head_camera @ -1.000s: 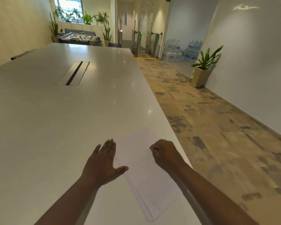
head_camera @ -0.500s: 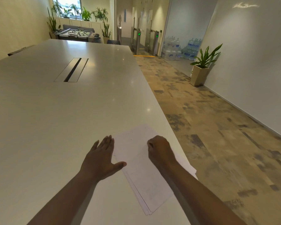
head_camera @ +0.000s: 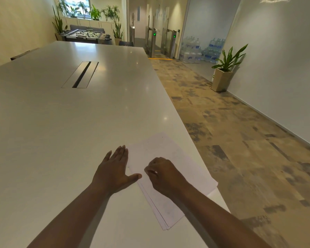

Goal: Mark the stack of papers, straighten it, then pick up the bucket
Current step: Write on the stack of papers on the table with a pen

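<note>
Stack of papers (head_camera: 170, 169) lying askew near right edge of long white table (head_camera: 61, 131). Left hand (head_camera: 115, 169) flat, fingers straight, against stack's left edge. Right hand (head_camera: 163, 174) curled atop sheets; any held object hidden.

Two hands, left hand (head_camera: 115, 169) and right hand (head_camera: 164, 174); one paper stack (head_camera: 177, 158); one table (head_camera: 61, 122); one floor planter (head_camera: 222, 81); one foosball table (head_camera: 87, 35).
</note>
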Motion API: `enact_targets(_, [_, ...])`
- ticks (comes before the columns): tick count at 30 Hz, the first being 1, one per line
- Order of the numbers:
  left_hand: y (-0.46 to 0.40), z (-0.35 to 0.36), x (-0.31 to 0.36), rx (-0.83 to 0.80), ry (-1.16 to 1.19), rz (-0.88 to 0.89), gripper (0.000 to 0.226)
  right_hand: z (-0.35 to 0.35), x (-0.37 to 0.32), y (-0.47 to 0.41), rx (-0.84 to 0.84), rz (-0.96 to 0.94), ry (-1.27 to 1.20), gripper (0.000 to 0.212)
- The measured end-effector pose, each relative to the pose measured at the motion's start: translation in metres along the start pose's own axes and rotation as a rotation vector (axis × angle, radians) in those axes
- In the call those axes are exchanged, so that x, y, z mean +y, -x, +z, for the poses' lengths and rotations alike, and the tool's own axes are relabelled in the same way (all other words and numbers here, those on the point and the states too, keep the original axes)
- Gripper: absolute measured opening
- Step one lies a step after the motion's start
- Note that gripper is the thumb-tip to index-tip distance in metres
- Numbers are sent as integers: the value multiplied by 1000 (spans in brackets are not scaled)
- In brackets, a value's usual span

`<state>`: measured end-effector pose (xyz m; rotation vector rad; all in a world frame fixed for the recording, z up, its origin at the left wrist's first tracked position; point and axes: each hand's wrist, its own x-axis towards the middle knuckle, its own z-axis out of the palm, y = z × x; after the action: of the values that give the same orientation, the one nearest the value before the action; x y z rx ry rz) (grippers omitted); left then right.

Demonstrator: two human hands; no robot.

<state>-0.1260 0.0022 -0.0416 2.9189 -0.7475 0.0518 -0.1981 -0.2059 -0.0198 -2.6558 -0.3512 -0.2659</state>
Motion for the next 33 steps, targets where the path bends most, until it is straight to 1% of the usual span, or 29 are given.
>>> enact_targets(1, [0, 0, 0, -5, -7, 0, 120, 0, 4, -2, -5, -4, -22, 21])
enact_targets(3, [1, -1, 0, -12, -13, -5, 125, -7, 21, -11, 53, 109, -29, 21])
enact_targets(5, [1, -2, 1, -15, -7, -13, 128, -14, 33, -17, 137, 203, 22, 29])
enact_targets(6, [1, -2, 1, -15, -5, -14, 126, -14, 27, -18, 146, 188, 39, 34])
enact_targets(7, [1, -3, 2, -15, -5, -13, 124, -10, 17, -16, 122, 131, 42, 34])
enact_targets(10, [1, -2, 1, -6, -1, -4, 120, -2, -13, -3, -31, -72, -40, 22])
enact_targets(11, [1, -1, 0, -4, 3, -2, 120, -4, -11, -2, -36, -74, -78, 21])
enact_targets(13, [1, -1, 0, -5, 5, -5, 119, -10, 2, -9, 9, 17, -119, 21])
enact_targets(15, [0, -1, 1, -11, -1, -8, 120, -10, 13, -17, 79, 95, -76, 24])
enact_targets(16, [0, -1, 1, -12, -2, -8, 120, -8, 10, -19, 80, 99, -45, 25])
enact_targets(18, [0, -1, 0, -10, -1, -2, 120, 0, -5, -15, 27, 12, -23, 24])
enact_targets(20, [0, 0, 0, -3, 4, -1, 123, -2, -12, -9, -21, -36, -62, 22])
enact_targets(22, [-1, 0, 0, 1, 3, -5, 125, -6, -2, -10, 7, 9, -69, 21])
enact_targets(24, [0, -1, 1, -5, -14, -5, 122, -7, 6, -15, 67, 89, -50, 23])
enact_targets(25, [0, -1, 1, -6, -18, -7, 120, -5, 4, -15, 71, 88, -51, 25])
enact_targets(27, [1, -1, 1, -9, -16, -10, 119, -1, -7, -8, 14, 14, -46, 26])
enact_targets(29, [0, 0, 1, -6, -18, -12, 119, -8, -10, 3, -21, -15, -72, 23])
enact_targets(31, [0, 1, 0, -6, -24, -14, 119, -17, 3, 5, 22, 46, -85, 21])
enact_targets(33, [0, 1, 1, -2, -23, -15, 119, -17, 8, 1, 84, 93, -41, 23])
